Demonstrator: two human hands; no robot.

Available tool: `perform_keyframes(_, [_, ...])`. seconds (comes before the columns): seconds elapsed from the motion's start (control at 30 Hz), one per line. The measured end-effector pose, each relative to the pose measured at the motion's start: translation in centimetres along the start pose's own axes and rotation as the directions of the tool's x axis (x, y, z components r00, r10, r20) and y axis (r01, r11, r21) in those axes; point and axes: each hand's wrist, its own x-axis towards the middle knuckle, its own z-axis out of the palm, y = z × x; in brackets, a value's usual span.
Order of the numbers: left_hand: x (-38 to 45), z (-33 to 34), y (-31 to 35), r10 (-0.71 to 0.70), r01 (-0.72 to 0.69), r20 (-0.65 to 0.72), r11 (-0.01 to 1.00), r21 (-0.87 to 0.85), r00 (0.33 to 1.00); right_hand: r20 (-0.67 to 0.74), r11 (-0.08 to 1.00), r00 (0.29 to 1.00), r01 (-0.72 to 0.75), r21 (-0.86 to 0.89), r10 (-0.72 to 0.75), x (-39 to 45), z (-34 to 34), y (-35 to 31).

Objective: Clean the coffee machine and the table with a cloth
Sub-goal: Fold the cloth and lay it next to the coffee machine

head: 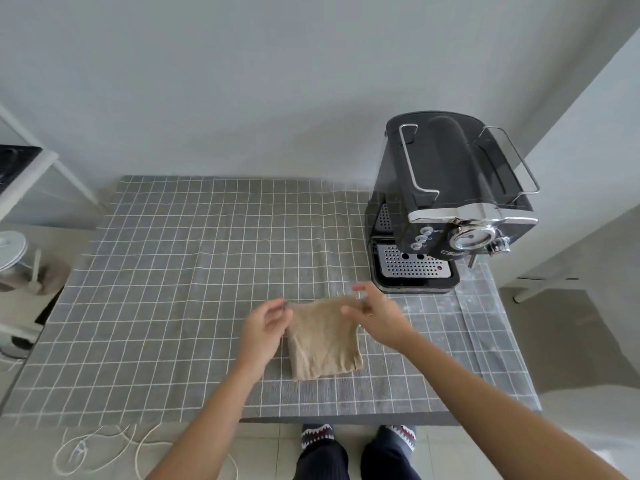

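1. There is one cloth [323, 336], beige and folded. It lies on the table [166, 271] a little at 5 o'clock from the table's centre, near the front edge.
2. There is one coffee machine [446, 202], black with chrome parts. It stands at 2 o'clock on the table, near the wall, and it is apart from the cloth.
3. There is one table, covered with a grey checked tablecloth.
4. There are two hands, both at the far edge of the cloth.
5. The left hand [265, 327] is at 10 o'clock of the cloth. Its fingers are curled and pinch the far left corner.
6. The right hand [375, 315] is at 1 o'clock of the cloth. Thumb and fingers pinch the far right corner; one finger points up, free.
7. One white cord [104, 448] lies on the floor at 7 o'clock, and two slippers [358, 436] show at 6 o'clock.
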Motion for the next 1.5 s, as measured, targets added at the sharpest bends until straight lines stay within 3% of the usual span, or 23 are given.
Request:
perform_keyframes(0.13, [2.2, 2.5, -1.5, -0.086, 0.085, -0.013, 0.936, 0.342, 0.996, -0.023, 0.932, 0.947, -0.32, -0.172, 0.321, 1.4, 2.4, 1.7])
perform_keyframes(0.23, [0.7, 4.6, -4.2, 0.012, -0.016, 0.011, 0.805, 0.593, 1.0, 0.034, 0.856, 0.862, -0.497, -0.141, 0.506, -0.3, 4.8, 3.9])
perform_keyframes(0.33, [1.1, 5.7, -4.4, 0.196, -0.215, 0.116, 0.632, 0.745, 0.974, 0.033, 0.845, 0.845, -0.533, -0.032, 0.534, -1.5, 6.9, 5.2])
perform_keyframes(0.43, [3.2, 7.4, -2.4, 0.308, -0.5, 0.4, 0.405, 0.766, 0.863, -0.03, 0.81, 0.82, -0.559, 0.179, 0.572, -1.9, 8.1, 5.2])
perform_keyframes(0.53, [5.0, 8.9, -0.3, 0.168, -0.726, 0.707, 0.202, 0.658, 0.687, -0.07, 0.784, 0.815, -0.525, 0.332, 0.576, -2.1, 8.1, 5.2])
perform_keyframes(0.6, [6.5, 9.5, 0.3, 0.062, -0.783, 0.784, 0.134, 0.607, 0.618, -0.088, 0.785, 0.83, -0.48, 0.39, 0.551, -2.3, 7.3, 5.5])
perform_keyframes(0.8, [7.9, 12.4, 1.7, 0.034, -0.815, 0.835, 0.245, 0.526, 0.549, -0.153, 0.797, 0.864, -0.356, 0.487, 0.479, -3.7, 2.6, 8.8])
perform_keyframes(0.9, [7.0, 14.8, 2.1, 0.019, -0.798, 0.844, 0.34, 0.498, 0.535, -0.232, 0.848, 0.865, -0.324, 0.419, 0.445, -5.0, -0.1, 11.1])
perform_keyframes(0.97, [6.2, 16.6, 2.4, 0.016, -0.754, 0.846, 0.461, 0.467, 0.534, -0.296, 0.889, 0.863, -0.303, 0.342, 0.409, -5.6, -2.3, 12.6])
perform_keyframes(1.07, [5.5, 19.8, 3.1, 0.024, -0.665, 0.826, 0.606, 0.436, 0.564, -0.36, 0.917, 0.851, -0.301, 0.263, 0.382, -6.0, -5.9, 14.7])
perform_keyframes(1.2, [5.1, 24.5, 4.2, 0.035, -0.566, 0.763, 0.693, 0.447, 0.646, -0.449, 0.934, 0.821, -0.289, 0.208, 0.354, -4.8, -10.8, 17.7])
perform_keyframes(1.37, [4.4, 28.5, 4.7, 0.098, -0.565, 0.645, 0.593, 0.574, 0.758, -0.433, 0.944, 0.841, -0.318, 0.088, 0.323, -3.1, -13.7, 20.7])
perform_keyframes(1.5, [2.3, 29.4, 2.7, 0.221, -0.662, 0.624, 0.236, 0.711, 0.749, -0.35, 0.89, 0.935, -0.208, -0.405, 0.06, -3.4, -12.5, 22.8])
